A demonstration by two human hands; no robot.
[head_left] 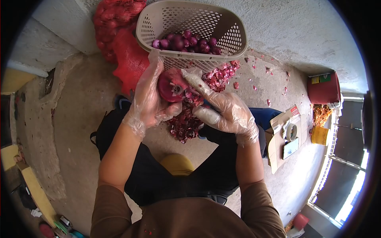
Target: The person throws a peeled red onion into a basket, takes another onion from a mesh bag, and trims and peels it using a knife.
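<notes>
A large red onion point(171, 85) rests in my left hand point(147, 97), with the fingers and thumb wrapped around it. Its root end faces me, and loose skin hangs at its right side. My right hand point(226, 109) reaches in from the right, index finger touching the onion's upper right and thumb held apart below. Both hands wear clear plastic gloves. Under them, a heap of onion skins point(184, 127) lies on the floor. Just beyond stands a beige perforated basket point(158, 20) holding several purple onions point(186, 41).
Red mesh sacks point(129, 55) lean by the wall left of the basket, the upper one full of onions. At right, flattened cardboard point(274, 148) carries a tape roll point(291, 132) and a phone point(290, 148). A red bucket point(323, 89) stands farther right. Skin scraps dot the floor.
</notes>
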